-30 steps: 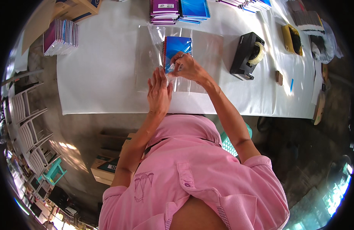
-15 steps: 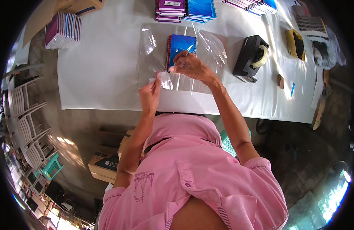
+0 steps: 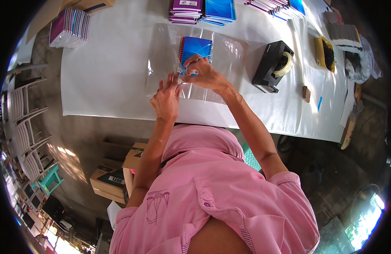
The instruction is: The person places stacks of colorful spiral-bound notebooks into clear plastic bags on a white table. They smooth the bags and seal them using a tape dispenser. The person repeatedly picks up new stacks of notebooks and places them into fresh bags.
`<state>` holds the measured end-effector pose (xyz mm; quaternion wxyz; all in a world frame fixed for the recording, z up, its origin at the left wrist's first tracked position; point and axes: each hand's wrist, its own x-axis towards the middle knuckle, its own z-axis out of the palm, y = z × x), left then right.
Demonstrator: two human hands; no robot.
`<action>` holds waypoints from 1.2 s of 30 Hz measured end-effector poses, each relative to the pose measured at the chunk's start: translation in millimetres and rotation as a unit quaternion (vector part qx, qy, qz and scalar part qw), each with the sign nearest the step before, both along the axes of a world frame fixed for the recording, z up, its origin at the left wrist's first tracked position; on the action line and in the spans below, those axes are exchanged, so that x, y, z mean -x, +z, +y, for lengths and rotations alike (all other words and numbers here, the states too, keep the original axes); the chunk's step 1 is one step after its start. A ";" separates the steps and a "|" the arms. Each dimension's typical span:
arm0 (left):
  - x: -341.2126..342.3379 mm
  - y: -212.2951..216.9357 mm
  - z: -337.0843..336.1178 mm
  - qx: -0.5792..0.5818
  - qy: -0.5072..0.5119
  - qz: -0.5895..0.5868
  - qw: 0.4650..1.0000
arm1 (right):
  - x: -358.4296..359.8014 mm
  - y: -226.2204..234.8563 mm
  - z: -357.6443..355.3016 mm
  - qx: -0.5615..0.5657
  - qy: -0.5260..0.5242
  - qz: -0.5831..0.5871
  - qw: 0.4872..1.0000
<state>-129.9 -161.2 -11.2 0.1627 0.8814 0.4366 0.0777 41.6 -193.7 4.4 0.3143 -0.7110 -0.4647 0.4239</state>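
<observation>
A blue spiral notebook (image 3: pixel 196 50) lies on a sheet of clear plastic wrap (image 3: pixel 161 51) spread over the white table (image 3: pixel 106 72). My right hand (image 3: pixel 204 73) rests on the notebook's near edge and pinches the plastic there. Just left of it and nearer to me, my left hand (image 3: pixel 166 98) holds the near edge of the plastic sheet, fingers pointing up toward the notebook.
A black tape dispenser (image 3: pixel 272 64) stands to the right. Stacks of purple and blue notebooks (image 3: pixel 201 10) line the far edge, with another stack (image 3: pixel 69 29) at far left. A yellow brush (image 3: pixel 326 53) lies at the right. Cardboard boxes (image 3: pixel 115 180) sit on the floor under the table.
Both hands have drawn closer together at the notebook's near edge. The left hand has risen a little toward the notebook, and the plastic has lifted there.
</observation>
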 end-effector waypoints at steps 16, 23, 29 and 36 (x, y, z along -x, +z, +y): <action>40.5 -6.8 12.7 0.294 0.261 -0.405 0.825 | -5.9 -6.4 -0.8 -0.014 -0.004 -0.009 1.000; -45.2 -24.6 50.3 0.282 0.105 -0.181 0.936 | -0.4 12.6 -4.4 -0.036 0.014 0.000 0.999; -42.7 -1.0 55.6 0.215 -0.008 -0.113 0.970 | -8.0 2.5 -3.2 -0.037 -0.089 0.181 0.979; -33.0 4.1 70.1 0.422 0.117 -0.193 0.878 | -2.0 0.7 -3.4 -0.034 -0.042 0.033 0.998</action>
